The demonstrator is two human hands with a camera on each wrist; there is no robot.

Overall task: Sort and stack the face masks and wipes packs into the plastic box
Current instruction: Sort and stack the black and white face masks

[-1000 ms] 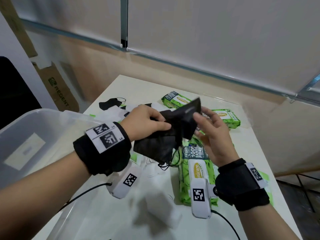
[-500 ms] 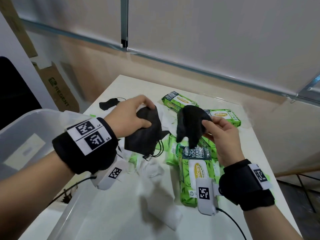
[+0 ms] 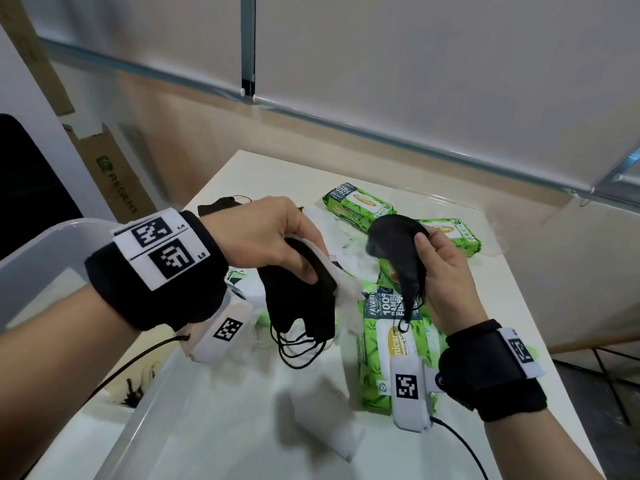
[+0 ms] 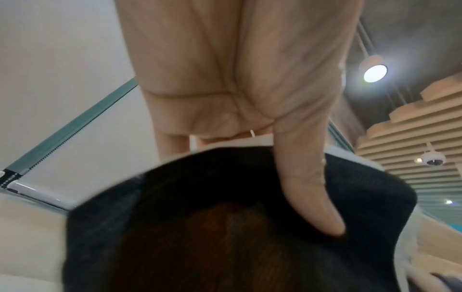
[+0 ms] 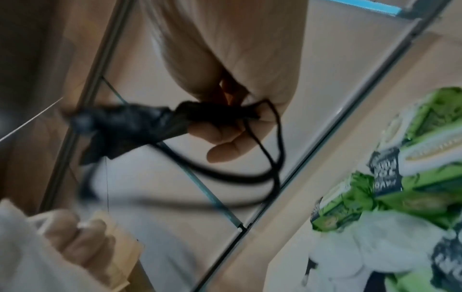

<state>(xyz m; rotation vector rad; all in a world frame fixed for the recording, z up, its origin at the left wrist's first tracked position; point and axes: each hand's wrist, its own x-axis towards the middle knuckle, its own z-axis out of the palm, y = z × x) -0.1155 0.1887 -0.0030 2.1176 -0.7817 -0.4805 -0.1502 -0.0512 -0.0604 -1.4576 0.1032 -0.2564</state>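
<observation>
Since a second ago the hands have pulled apart. The left hand [image 3: 273, 237] now pinches a mask stack [image 3: 304, 299] just off the box [image 3: 41, 251] rim, nearer to it; the right hand [image 3: 440, 271] pinches one mask [image 3: 398, 244], hanging lengthwise below its fingers, over the bench [image 3: 221, 427].

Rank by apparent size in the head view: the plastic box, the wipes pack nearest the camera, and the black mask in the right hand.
1. plastic box, though nearness to the camera enlarges it.
2. nearest wipes pack.
3. black mask bunched in the right hand.
</observation>
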